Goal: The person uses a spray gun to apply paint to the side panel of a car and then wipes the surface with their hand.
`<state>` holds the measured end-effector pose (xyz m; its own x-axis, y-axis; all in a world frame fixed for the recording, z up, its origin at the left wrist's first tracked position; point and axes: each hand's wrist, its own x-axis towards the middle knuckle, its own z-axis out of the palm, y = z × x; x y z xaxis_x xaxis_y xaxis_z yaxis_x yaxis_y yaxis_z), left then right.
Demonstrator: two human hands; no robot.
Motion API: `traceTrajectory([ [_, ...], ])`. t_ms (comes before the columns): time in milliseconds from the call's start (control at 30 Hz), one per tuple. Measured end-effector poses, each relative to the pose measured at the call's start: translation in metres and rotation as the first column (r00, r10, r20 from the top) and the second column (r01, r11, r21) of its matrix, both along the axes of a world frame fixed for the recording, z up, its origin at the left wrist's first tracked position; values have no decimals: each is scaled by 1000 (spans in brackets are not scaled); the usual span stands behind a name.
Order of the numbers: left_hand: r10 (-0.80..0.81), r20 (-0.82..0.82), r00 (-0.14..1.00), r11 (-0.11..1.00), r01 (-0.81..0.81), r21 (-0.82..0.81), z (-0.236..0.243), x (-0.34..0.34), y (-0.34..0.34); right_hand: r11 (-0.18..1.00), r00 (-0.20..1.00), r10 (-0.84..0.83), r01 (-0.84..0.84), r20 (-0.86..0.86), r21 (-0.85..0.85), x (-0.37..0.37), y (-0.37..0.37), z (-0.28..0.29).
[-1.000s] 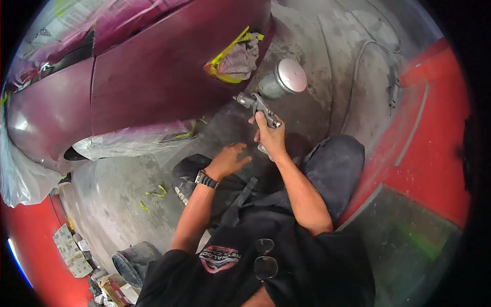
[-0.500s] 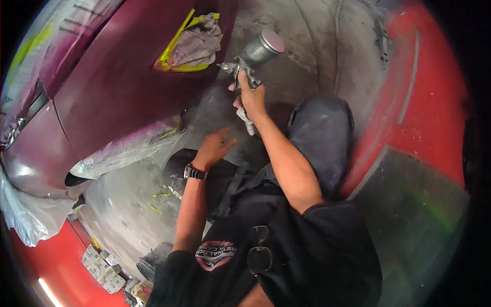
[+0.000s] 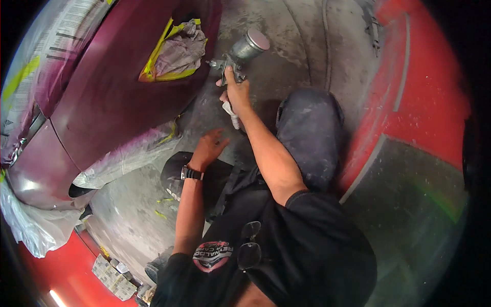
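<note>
My right hand (image 3: pixel 237 94) grips a metal spray gun (image 3: pixel 225 66) by its handle, with a whitish wrapping (image 3: pixel 231 114) hanging below the fist. The gun's cup (image 3: pixel 249 45) sits tilted on top, its round lid toward the upper right. Its nozzle points left at a dull purple car panel (image 3: pixel 117 87), a short gap away from it. My left hand (image 3: pixel 208 148), below a wristwatch (image 3: pixel 192 173), hovers with nothing in it, its fingers apart, near the panel's lower edge. Crumpled masking paper edged with yellow tape (image 3: pixel 180 51) covers an opening in the panel.
Paint-dusted masking paper (image 3: pixel 128 153) runs along the car's lower edge, and clear plastic sheeting (image 3: pixel 38 220) hangs at the left. Hoses (image 3: pixel 327 46) lie on the concrete floor (image 3: pixel 286 51). A red wall (image 3: pixel 424 102) with a dark lower area (image 3: pixel 409 199) stands close on the right.
The whole view has shifted slightly, so most things lie farther left in it. The spray gun sits a little farther up along the car panel, still in my right hand. My left hand stays empty.
</note>
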<state>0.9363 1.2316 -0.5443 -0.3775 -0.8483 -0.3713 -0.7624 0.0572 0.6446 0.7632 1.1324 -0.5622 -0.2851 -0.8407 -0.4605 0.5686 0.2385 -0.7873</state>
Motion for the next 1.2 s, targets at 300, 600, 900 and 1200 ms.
traceTrajectory([
  [300, -5, 21, 1000, 1000, 6, -25, -3, 3, 0, 998, 999, -53, 54, 5, -42, -3, -12, -1],
  [600, -8, 64, 998, 1000, 8, 0, -4, 5, 3, 993, 990, -108, 112, 92, -29, -11, -48, -12],
  [900, -19, 48, 999, 999, 21, -37, 0, 0, 2, 995, 994, -77, 81, 78, -57, -21, -65, 7],
  [1200, 3, 39, 999, 1000, -3, 14, -4, 0, 0, 990, 989, -134, 131, 62, 55, -22, -65, -2],
])
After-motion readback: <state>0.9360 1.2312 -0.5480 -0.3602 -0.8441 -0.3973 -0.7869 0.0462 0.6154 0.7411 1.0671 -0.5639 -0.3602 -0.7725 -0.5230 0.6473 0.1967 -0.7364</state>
